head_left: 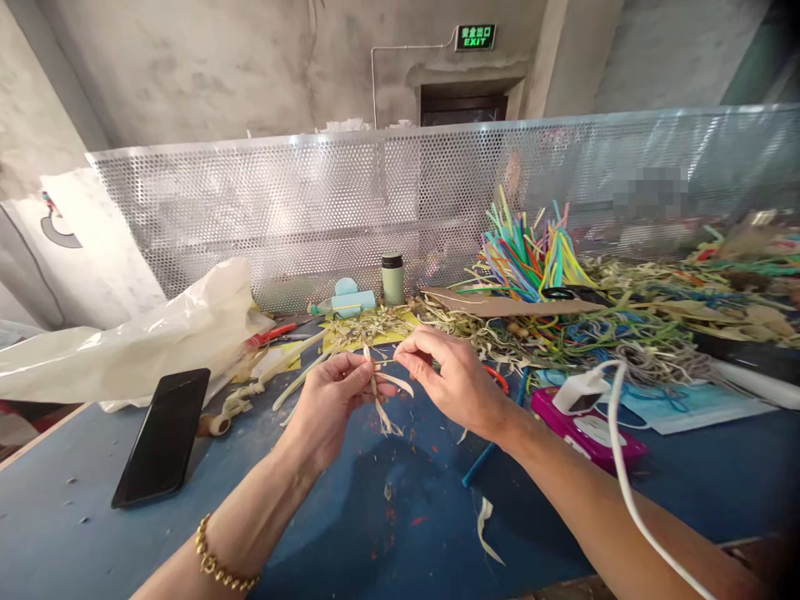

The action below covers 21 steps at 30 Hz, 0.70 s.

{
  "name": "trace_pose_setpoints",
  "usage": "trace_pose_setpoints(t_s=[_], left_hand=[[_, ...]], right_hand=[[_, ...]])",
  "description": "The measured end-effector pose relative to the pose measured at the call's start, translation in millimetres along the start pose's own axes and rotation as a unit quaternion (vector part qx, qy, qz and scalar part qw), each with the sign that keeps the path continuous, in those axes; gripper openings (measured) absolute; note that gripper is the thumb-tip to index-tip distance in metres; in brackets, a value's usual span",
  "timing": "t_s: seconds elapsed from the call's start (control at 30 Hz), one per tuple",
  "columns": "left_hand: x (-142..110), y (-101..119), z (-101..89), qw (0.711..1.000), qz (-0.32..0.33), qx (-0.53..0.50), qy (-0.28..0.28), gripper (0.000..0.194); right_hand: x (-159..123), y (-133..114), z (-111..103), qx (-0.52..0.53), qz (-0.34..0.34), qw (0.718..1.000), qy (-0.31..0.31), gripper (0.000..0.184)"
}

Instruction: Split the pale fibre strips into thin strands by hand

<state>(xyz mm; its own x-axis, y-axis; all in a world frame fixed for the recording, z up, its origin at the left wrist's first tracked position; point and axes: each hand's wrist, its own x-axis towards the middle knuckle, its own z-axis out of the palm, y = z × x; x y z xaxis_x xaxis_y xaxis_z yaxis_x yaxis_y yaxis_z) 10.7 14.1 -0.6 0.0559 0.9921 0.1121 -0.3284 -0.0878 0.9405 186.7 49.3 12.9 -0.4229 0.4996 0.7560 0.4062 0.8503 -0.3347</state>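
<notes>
Over the middle of the blue worktop (350,533), we grip a pale strip piece (377,392) between the thumb and fingers of our left hand (337,390), its loose ends spreading sideways and down. Our right hand (447,375) pinches a thin strand (385,361) that runs across to the piece. A curled scrap (482,523) lies nearer us. A black phone (163,437) rests on our left, a purple box (584,437) on our right; beyond stand a green flask (392,282) and a bundle of coloured sticks (531,258).
</notes>
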Motion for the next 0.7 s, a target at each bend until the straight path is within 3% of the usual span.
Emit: trace_pose_setpoints(t_s=[0.27,0.4,0.53,0.7], left_hand=[[2.4,-8.6,2.1,0.997,0.059,-0.017,0.038,0.019],[4.7,-10.7,2.0,0.997,0.066,0.007,0.031,0.021],[5.9,-12.8,2.2,0.992,0.082,0.088,0.030,0.020],[0.6,-14.1,7.3,0.971,0.100,0.215,0.015,0.016]], right_hand=[[-1.3,-0.2,4.1,-0.026,0.008,1.000,0.006,0.018],[-0.8,10.8,3.8,-0.050,0.036,0.997,-0.039,0.016],[1.2,15.2,-0.4,-0.051,0.063,0.996,-0.036,0.017],[1.9,0.6,0.4,0.040,0.079,0.995,-0.042,0.014]])
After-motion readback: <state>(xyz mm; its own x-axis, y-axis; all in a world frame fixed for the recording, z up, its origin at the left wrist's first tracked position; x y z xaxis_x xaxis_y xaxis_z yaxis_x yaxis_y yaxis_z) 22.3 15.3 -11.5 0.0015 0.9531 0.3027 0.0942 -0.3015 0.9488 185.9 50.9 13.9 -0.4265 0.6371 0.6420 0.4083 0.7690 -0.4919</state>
